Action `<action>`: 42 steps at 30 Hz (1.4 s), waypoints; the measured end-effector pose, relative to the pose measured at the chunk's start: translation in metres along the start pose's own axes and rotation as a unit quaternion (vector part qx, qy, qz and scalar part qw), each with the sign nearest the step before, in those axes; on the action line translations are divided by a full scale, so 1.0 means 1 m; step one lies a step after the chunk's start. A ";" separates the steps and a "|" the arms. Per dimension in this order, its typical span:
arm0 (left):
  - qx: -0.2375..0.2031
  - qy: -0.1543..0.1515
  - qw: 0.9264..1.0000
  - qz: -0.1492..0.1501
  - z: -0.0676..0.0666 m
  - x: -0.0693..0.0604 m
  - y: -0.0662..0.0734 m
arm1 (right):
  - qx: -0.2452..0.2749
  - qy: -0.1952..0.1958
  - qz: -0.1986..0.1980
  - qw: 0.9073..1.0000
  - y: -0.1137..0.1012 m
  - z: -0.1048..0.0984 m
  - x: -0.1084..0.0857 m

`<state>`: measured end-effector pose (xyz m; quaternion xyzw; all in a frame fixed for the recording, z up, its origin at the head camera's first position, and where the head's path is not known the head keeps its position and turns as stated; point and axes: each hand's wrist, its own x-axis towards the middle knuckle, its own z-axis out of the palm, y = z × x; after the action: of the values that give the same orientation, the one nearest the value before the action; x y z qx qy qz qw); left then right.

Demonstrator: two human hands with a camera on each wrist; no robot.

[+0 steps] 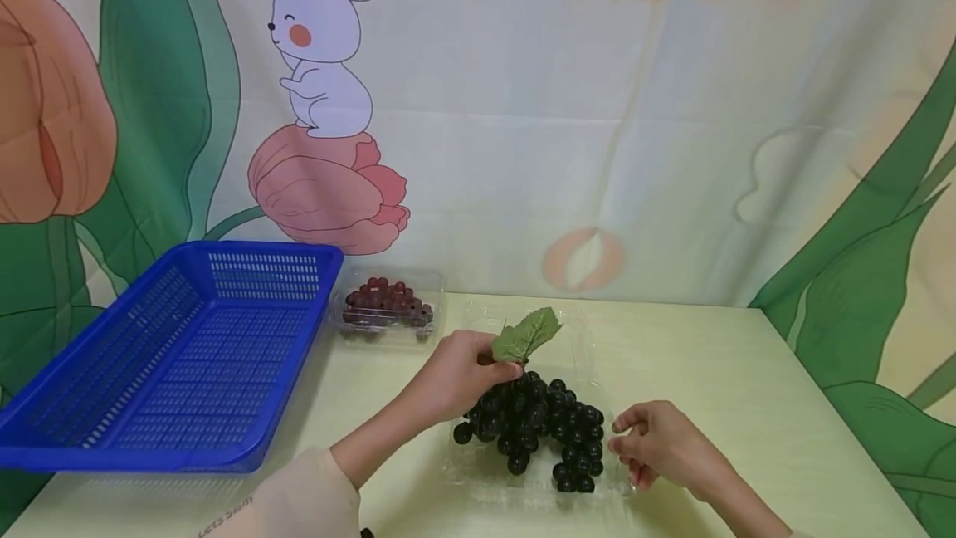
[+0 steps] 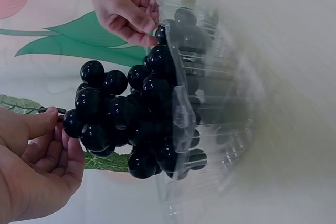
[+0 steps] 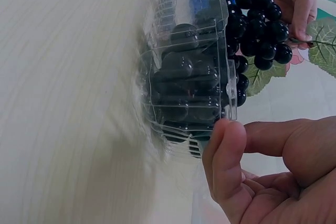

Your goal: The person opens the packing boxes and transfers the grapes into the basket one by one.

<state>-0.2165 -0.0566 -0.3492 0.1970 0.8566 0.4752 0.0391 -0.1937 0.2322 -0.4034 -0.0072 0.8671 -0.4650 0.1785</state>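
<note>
We judge the work to be partway through, since the black bunch [image 1: 529, 418] sits half in and half out of its clear tub [image 2: 184, 111], some of it standing well above the rim and the rest lying within the walls. Our left hand [image 1: 463, 368] is closed in a pinch on the stem [image 3: 303, 41], just by the leaf [image 1: 529, 335]; our right hand [image 1: 660, 447] nips the tub's edge between thumb and fingers, the others loosely bent. What is done, then: the tub is open, and both bunch and rim are in our grip. What is left is for the bunch to be fully in or fully out (we cannot tell from this moment which way it is going). Farther back on the table [image 1: 695, 355], the red bunch [image 1: 384, 299] lies in a box [image 1: 396, 342] of its own, untouched by either hand, and the blue basket [image 1: 134, 459] stands to the left, well apart from both hands, with no part of the black bunch in it.
</note>
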 end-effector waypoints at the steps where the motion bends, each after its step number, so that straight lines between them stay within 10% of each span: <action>1: 0.003 0.001 1.000 0.002 0.000 0.000 0.002 | 0.001 0.000 0.000 1.000 0.000 0.000 0.000; 42: 0.018 0.029 0.997 0.067 -0.006 0.026 0.065 | 0.010 0.013 0.005 1.000 -0.001 0.003 -0.001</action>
<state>-0.2223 -0.0213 -0.2891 0.2405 0.8509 0.4665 -0.0211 -0.1922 0.2298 -0.4038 0.0045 0.8648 -0.4727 0.1694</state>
